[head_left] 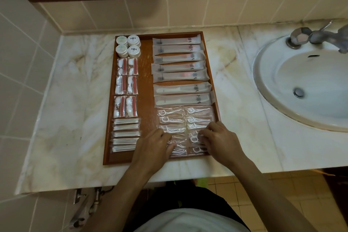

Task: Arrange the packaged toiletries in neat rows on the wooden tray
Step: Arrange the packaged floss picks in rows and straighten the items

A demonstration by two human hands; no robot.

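A wooden tray lies on the marble counter, holding rows of packaged toiletries. Round white soaps sit at its far left, with red-and-white sachets and cotton bud packs below them. Long frosted toothbrush packs fill the right column, above clear dental floss pick packets. My left hand rests on the near floss packets, fingers bent over them. My right hand pinches a floss packet in the right-hand column. The packets under both hands are partly hidden.
A white sink with a metal tap is set into the counter on the right. Tiled walls close off the back and left. The counter's front edge runs just below the tray.
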